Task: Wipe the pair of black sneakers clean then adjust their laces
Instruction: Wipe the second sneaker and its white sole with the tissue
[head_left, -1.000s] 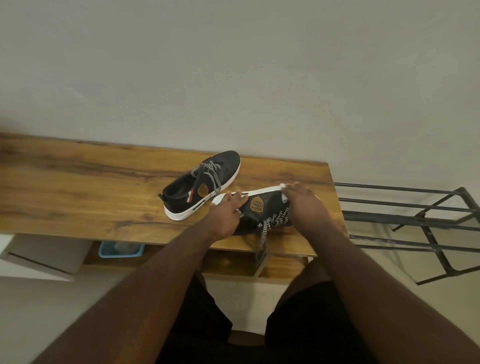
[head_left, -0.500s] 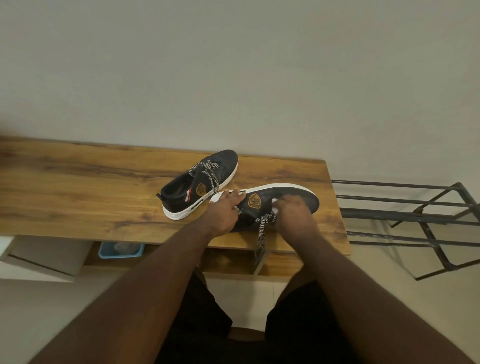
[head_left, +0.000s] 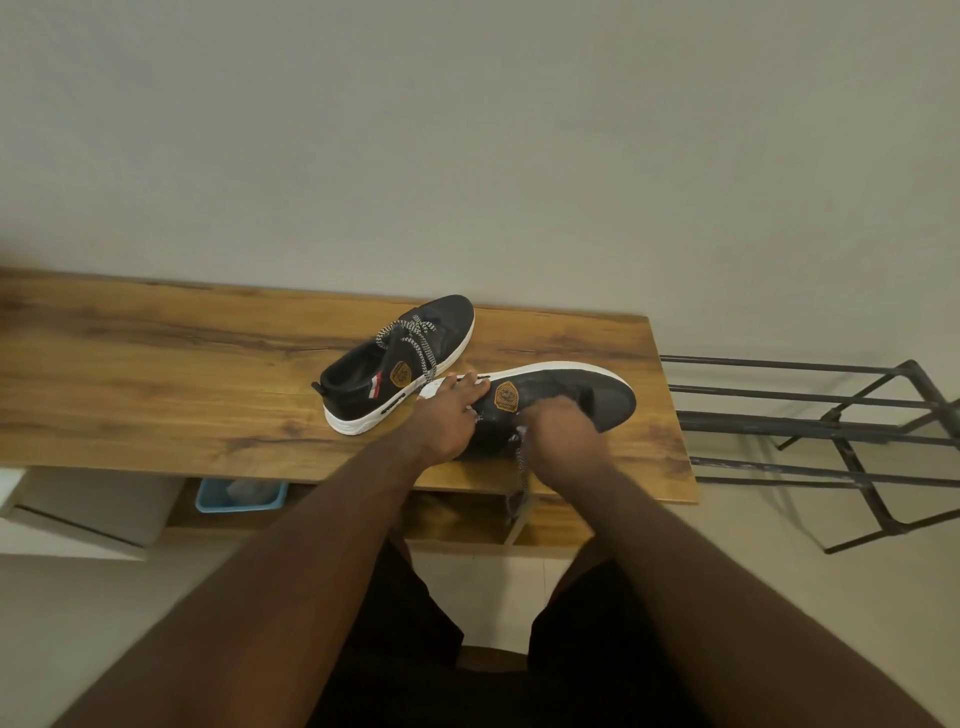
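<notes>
Two black sneakers with white soles and speckled laces lie on a wooden table (head_left: 156, 374). The far sneaker (head_left: 363, 384) stands upright, toe pointing away. The near sneaker (head_left: 571, 387) is tipped on its side with its toe to the right. My left hand (head_left: 449, 415) grips it at the heel end. My right hand (head_left: 561, 436) presses on its upper near the laces, closed around a small white wipe (head_left: 522, 430), of which only a corner shows. One lace (head_left: 521, 478) hangs over the table's front edge.
A black metal rack (head_left: 831, 431) stands on the floor right of the table. Under the table are a blue tray (head_left: 239, 496) and a white box (head_left: 78, 509). A plain wall runs behind. My knees are below the table edge.
My right hand has slid from the sneaker's far sole edge near the toe down toward me onto the upper by the laces, uncovering the toe. My left hand has stayed at the heel.
</notes>
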